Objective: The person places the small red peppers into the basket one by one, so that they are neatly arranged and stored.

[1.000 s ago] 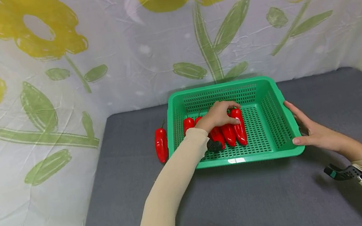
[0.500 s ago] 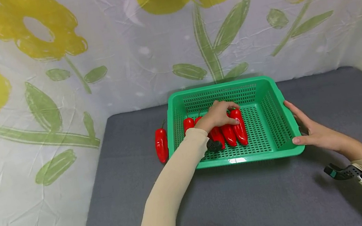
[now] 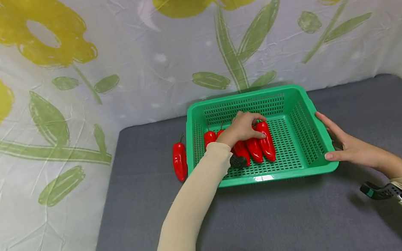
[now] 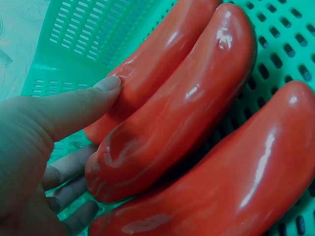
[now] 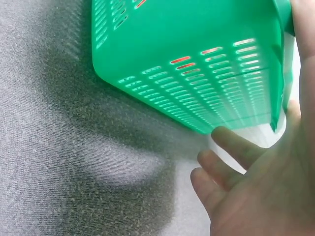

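In the head view, a green plastic basket (image 3: 290,174) with slotted walls holds several glossy red chili peppers lying side by side. My left hand (image 3: 241,129) reaches in from the left and grips the rightmost chili pepper (image 3: 268,149) near its stem end. The left wrist view shows the thumb (image 4: 81,105) pressed on that pepper's side, with other fingers beyond the stem ends. At the basket's right end my right hand (image 3: 353,149) touches the rim, thumb at the near corner and a finger farther back. In the right wrist view its lower fingers (image 5: 231,152) extend loosely below the rim.
One more red chili pepper (image 3: 180,161) lies on the dark grey tabletop (image 3: 278,222), just left of the basket. Behind the basket's back rim hangs a white cloth (image 3: 163,79) with painted flowers. My left forearm crosses over the basket's near left corner.
The gripped chili pepper's lower end has shifted very slightly to the right. Both hands and the basket stay almost where they were.
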Demonstrator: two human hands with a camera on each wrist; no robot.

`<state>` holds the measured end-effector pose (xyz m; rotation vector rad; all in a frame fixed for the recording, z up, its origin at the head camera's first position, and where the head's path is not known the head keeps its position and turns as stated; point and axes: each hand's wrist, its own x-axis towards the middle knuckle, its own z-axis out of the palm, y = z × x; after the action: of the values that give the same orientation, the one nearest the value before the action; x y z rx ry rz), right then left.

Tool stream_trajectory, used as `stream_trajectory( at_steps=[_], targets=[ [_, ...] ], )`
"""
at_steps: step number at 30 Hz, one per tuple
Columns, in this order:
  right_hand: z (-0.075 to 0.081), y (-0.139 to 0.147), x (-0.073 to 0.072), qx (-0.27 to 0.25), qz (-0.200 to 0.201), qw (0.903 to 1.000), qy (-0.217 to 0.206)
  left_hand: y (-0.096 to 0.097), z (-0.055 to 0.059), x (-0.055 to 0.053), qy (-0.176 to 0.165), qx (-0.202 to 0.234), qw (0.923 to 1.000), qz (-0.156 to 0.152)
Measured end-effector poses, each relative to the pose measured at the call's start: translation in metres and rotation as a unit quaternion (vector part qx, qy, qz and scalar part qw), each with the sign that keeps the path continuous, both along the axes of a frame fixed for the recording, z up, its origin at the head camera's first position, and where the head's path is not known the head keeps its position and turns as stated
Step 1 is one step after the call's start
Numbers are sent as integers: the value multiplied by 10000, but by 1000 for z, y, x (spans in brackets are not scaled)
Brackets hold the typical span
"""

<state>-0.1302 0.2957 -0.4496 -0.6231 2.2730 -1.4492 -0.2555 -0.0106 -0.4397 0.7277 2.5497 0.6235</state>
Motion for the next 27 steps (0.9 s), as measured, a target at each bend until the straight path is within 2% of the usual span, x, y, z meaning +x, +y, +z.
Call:
stream_trajectory(
  at_steps=[17,27],
  targets=[
    [-3,-2,1,-30,-15,10000,83,-1,-1,0,-28,-33,10000,-67],
    [-5,-2,2,-9,-46,9999,136,-3,1,0,-126,155,9998,-9]
  ],
)
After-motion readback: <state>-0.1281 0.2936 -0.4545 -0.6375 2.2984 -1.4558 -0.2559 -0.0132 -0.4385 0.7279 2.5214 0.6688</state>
